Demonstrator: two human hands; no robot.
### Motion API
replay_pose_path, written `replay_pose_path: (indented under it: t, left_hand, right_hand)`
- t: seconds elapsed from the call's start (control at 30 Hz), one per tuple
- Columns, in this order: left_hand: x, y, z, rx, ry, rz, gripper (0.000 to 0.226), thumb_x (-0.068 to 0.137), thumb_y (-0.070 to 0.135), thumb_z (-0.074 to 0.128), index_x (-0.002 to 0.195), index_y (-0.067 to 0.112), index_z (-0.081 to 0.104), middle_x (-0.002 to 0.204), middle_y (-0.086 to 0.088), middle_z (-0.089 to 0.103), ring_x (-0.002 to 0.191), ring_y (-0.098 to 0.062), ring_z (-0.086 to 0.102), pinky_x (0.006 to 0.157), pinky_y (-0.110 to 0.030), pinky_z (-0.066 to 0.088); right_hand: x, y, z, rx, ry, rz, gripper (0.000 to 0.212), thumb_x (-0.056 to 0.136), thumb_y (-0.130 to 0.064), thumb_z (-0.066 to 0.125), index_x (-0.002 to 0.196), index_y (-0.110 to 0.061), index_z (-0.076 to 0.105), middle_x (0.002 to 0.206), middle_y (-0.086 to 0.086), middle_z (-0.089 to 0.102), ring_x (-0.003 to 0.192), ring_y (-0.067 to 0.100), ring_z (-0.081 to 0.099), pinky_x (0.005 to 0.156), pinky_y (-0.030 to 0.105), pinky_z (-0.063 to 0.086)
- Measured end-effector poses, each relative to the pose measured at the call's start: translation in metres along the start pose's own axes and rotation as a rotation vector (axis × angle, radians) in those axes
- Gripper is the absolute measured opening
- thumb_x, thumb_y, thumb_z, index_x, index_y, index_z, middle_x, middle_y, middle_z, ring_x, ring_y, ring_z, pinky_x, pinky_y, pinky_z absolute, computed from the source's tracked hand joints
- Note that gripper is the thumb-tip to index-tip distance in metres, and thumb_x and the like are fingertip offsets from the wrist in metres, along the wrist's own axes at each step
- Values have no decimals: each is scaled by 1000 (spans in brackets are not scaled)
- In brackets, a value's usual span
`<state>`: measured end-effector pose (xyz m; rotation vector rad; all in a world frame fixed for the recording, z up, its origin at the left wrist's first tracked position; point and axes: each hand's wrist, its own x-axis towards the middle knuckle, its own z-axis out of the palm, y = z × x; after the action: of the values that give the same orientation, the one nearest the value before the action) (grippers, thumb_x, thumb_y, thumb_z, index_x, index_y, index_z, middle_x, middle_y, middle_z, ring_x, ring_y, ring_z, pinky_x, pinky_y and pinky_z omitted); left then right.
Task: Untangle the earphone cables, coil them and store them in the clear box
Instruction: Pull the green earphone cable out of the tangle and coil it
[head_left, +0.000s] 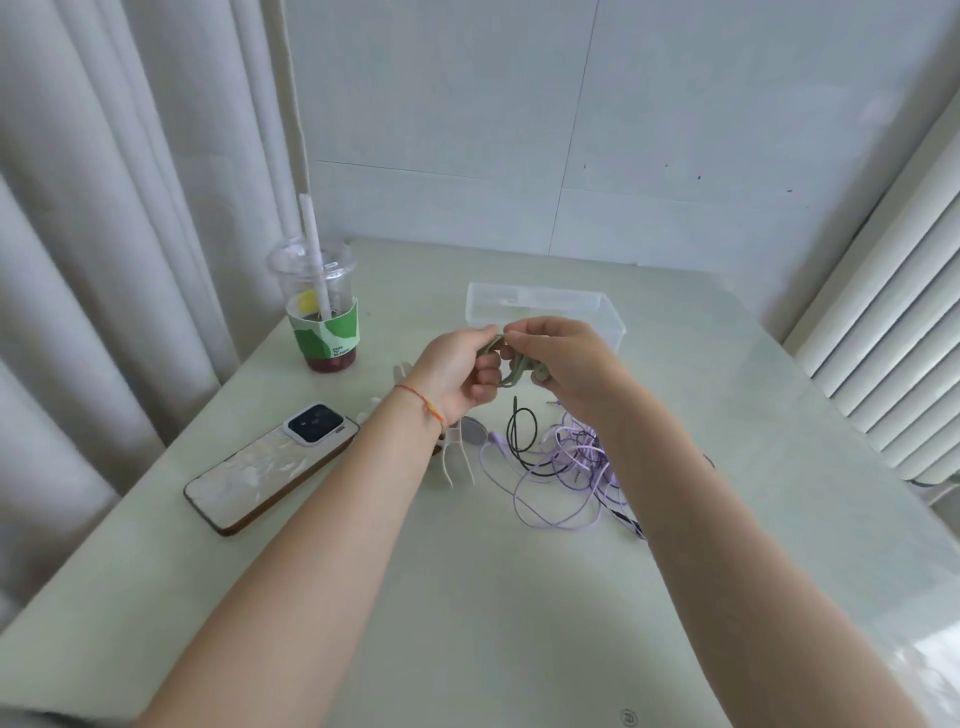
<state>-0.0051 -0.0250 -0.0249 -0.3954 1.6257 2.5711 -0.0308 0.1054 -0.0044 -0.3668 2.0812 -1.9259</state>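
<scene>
Both hands are raised above the tabletop, pinching a green earphone cable between them: the left hand grips one end of the bundle, the right hand the other. Just behind them stands the clear box (lid off). Below the right hand lies a purple and black cable tangle.

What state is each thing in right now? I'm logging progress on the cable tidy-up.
green earphone cable: bundled, held above the table between both hands.
left hand: pinching the green cable.
right hand: pinching the green cable.
purple cable: loose on the table, tangled with the black one.
black cable: loose, tangled.
clear box: open, looks empty.
drink cup: upright, lidded, straw in.
phone: lying face down.
</scene>
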Motion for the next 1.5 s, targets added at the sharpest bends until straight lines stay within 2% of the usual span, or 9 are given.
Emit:
replay_pose_path:
  t: [0.27, 0.5, 0.6, 0.67, 0.77, 0.97, 1.07, 1.27, 1.5]
  left_hand:
    - [-9, 1, -8, 59, 104, 95, 21, 99, 18, 49, 81, 10, 57, 62, -3, 49, 50, -12, 49, 38, -15, 37]
    - [-16, 13, -30, 993, 523, 533, 28, 89, 9, 44, 100, 20, 68, 96, -2, 61, 89, -24, 60, 75, -32, 49]
    - [-11, 14, -41, 1530, 487, 303, 40, 88, 9, 42, 122, 22, 58, 126, -9, 49, 118, -30, 45, 93, -39, 42]
    - [-5, 12, -52, 1599, 365, 68, 44, 85, 10, 44, 126, 18, 58, 133, -11, 52, 120, -32, 50, 100, -39, 44]
    - [-1, 11, -62, 1532, 307, 94, 34, 83, 10, 52, 112, 16, 69, 123, -5, 64, 111, -28, 59, 95, -32, 47]
    - [-2, 17, -63, 1124, 471, 486, 16, 84, 6, 64, 91, 19, 70, 86, 2, 65, 73, -10, 56, 65, -22, 44]
    - [0, 22, -52, 877, 395, 586, 21, 81, 6, 69, 95, 22, 66, 83, 4, 66, 68, -5, 52, 69, -22, 45]
    - [1, 28, -22, 591, 124, 548, 27, 85, 3, 69, 98, 26, 65, 89, -6, 66, 81, -17, 56, 80, -32, 52]
    - [20, 17, 8, 435, 2, 487, 22, 89, -1, 63, 94, 20, 66, 89, -7, 66, 77, -10, 64, 70, -20, 52]
  right_hand:
    - [-7, -1, 20, -162, 182, -183, 12, 83, -3, 66, 79, -14, 68, 72, 1, 69, 62, 4, 61, 54, 10, 43]
    - [-4, 2, 15, -260, 226, -205, 9, 84, 0, 63, 85, -7, 69, 68, 2, 67, 57, 6, 58, 52, 8, 42]
    - [-3, 4, 14, -254, 222, -191, 11, 84, 1, 63, 82, -9, 68, 68, 2, 66, 59, 10, 58, 53, 9, 43]
    - [-2, 6, 13, -257, 208, -195, 14, 84, 1, 62, 79, -11, 67, 68, 2, 66, 58, 9, 58, 54, 10, 45]
    - [0, 7, 9, -255, 196, -197, 15, 85, 1, 62, 78, -12, 67, 68, 2, 66, 55, 7, 58, 56, 11, 46]
    - [4, 9, 1, -204, 196, -196, 14, 85, -1, 63, 79, -13, 68, 70, 3, 68, 61, 12, 60, 61, 19, 48]
    - [6, 7, -6, -150, 174, -189, 11, 87, -3, 64, 83, -12, 69, 72, 4, 69, 64, 13, 61, 67, 27, 49]
    - [11, 1, -28, 71, -23, -149, 8, 88, -2, 64, 86, -8, 69, 75, 6, 69, 71, 15, 62, 70, 23, 47]
    - [17, -2, -64, 212, -200, -2, 9, 91, 0, 58, 89, -4, 66, 71, 4, 69, 65, 13, 65, 61, 25, 54]
